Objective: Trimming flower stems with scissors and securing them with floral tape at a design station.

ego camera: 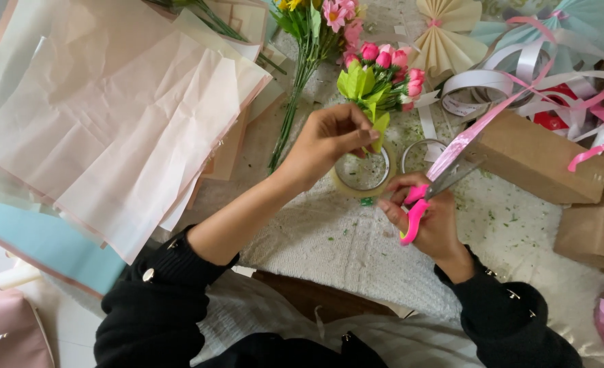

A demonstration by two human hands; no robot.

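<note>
Pale pink paper sheets point(111, 116) lie spread at the left of the tabletop point(329, 232). The left hand point(329, 140) pinches the small bouquet point(380, 78) of pink buds by its stems, fingers closed tight, above a roll of clear tape point(362, 174). Just right, the right hand point(428, 218) grips pink-handled scissors point(431, 194), fingers through the loops, blades nearly shut beside a pink ribbon point(465, 136). The blades sit close to the left fingers; a slip could nick them.

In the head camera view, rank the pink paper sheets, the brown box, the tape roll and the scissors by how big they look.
1. pink paper sheets
2. brown box
3. tape roll and scissors look alike; hands partly hide both.
</note>
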